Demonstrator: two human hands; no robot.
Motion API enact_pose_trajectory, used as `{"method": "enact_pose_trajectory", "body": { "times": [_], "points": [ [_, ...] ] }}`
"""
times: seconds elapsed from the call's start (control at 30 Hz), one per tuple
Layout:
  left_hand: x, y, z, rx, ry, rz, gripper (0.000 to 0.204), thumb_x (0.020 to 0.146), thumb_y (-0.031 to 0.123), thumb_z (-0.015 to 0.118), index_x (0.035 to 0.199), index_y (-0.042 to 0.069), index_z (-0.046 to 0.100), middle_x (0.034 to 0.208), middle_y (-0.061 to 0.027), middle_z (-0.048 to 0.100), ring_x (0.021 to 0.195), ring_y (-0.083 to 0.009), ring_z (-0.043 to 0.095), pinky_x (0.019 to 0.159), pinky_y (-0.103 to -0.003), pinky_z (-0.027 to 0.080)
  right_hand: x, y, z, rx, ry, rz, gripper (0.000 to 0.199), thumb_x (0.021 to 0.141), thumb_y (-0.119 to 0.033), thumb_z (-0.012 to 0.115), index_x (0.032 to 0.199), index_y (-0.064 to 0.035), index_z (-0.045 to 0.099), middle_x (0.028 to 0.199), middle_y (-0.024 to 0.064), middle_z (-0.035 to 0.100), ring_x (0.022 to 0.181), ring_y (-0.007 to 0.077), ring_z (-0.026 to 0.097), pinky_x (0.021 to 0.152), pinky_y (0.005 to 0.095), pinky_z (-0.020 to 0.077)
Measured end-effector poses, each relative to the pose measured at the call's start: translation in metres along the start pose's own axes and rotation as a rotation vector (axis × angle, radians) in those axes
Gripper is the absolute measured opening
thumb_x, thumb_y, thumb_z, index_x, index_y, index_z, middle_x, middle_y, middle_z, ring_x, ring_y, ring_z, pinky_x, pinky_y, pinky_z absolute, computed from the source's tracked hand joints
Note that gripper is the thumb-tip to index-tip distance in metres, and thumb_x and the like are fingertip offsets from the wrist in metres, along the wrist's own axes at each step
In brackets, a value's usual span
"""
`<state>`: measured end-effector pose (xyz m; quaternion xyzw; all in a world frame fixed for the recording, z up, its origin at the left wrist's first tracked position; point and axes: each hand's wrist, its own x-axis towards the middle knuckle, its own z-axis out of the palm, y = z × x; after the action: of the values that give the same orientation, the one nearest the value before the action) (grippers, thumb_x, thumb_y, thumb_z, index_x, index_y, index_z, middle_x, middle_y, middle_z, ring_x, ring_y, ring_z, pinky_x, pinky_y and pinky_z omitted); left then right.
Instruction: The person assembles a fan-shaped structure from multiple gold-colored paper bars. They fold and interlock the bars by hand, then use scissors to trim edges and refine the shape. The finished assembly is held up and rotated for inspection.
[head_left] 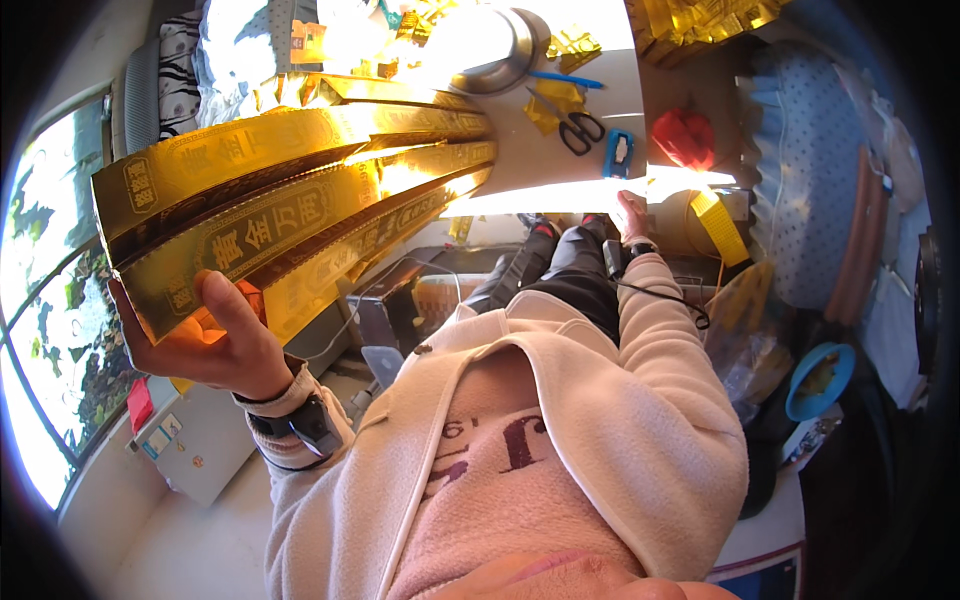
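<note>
My left hand (pixel 215 345) is closed round the near end of a stack of long, folded gold joss paper strips (pixel 290 225), thumb on the front face. The printed, shiny strips are layered and fan out slightly. Their far ends reach the light-coloured table (pixel 510 140); whether they rest on it I cannot tell. At the table's front edge is my right hand (pixel 632 215), fingers loosely extended, with nothing visible in it. Closest to it on the table lies a small blue tool (pixel 619 153), with black-handled scissors (pixel 580 130) and a blue pen (pixel 567 79) farther back.
A round metal dish (pixel 510 55) stands at the back in glare. Right of the table are a red crumpled item (pixel 684 138), a yellow strip (pixel 718 225), a blue dotted cover (pixel 810 190) and a blue basin (pixel 820 382). A window (pixel 50 270) is on the left.
</note>
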<state>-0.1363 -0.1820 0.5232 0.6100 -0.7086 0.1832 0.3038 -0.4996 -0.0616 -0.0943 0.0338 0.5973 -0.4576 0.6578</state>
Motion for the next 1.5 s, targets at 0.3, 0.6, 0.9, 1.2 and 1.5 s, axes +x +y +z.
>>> {"method": "enact_pose_trajectory", "body": {
  "times": [0.3,0.6,0.9,1.2,1.5],
  "points": [
    [0.002,-0.004,0.004,-0.034,0.016,0.029,0.069,0.097,0.042,0.067,0.140,0.000,0.032,0.128,-0.0203,0.052,0.112,-0.0236,0.065,0.090,-0.037,0.063,0.058,0.057,-0.019,-0.344,0.290,-0.318,0.032,0.093,-0.023,0.077,0.117,-0.0071,0.064,0.095,0.0011,0.068,0.092,0.0134,0.063,0.087,0.0294,0.0491],
    [0.000,-0.006,0.002,-0.093,0.003,0.014,0.069,0.097,0.032,0.069,0.142,-0.003,0.030,0.133,-0.0249,0.051,0.112,-0.0288,0.064,0.091,-0.039,0.060,0.056,0.047,-0.002,-0.574,0.356,-0.262,0.035,0.094,-0.036,0.073,0.109,-0.0043,0.075,0.097,0.0077,0.075,0.088,0.0147,0.066,0.084,0.0313,0.0500],
    [-0.003,0.005,-0.002,-0.138,-0.012,-0.105,0.079,0.092,0.024,0.073,0.149,-0.004,0.026,0.140,-0.0219,0.044,0.118,-0.0268,0.058,0.098,-0.038,0.054,0.028,0.031,0.042,-1.021,0.009,-0.391,0.017,0.094,-0.020,0.069,0.103,-0.0079,0.077,0.088,0.0006,0.072,0.082,0.0121,0.066,0.080,0.0268,0.0518],
    [0.000,0.008,0.000,-0.095,-0.005,-0.054,0.078,0.089,0.017,0.073,0.149,-0.006,0.028,0.141,-0.0231,0.045,0.119,-0.0282,0.057,0.101,-0.038,0.052,-0.184,-0.170,0.295,-0.540,-0.848,-0.760,0.008,0.092,-0.008,0.075,0.097,-0.0015,0.072,0.089,-0.0004,0.068,0.078,0.0041,0.060,0.068,0.0202,0.0473],
    [-0.002,0.009,0.000,-0.151,-0.028,-0.098,0.084,0.085,0.014,0.075,0.150,-0.004,0.025,0.147,-0.0265,0.040,0.129,-0.0313,0.051,0.106,-0.041,0.048,-0.241,-0.199,0.370,-0.424,-1.112,-0.735,0.009,0.093,-0.013,0.075,0.096,-0.0042,0.073,0.082,0.0010,0.067,0.072,0.0066,0.059,0.065,0.0231,0.0485]
  ]
}}
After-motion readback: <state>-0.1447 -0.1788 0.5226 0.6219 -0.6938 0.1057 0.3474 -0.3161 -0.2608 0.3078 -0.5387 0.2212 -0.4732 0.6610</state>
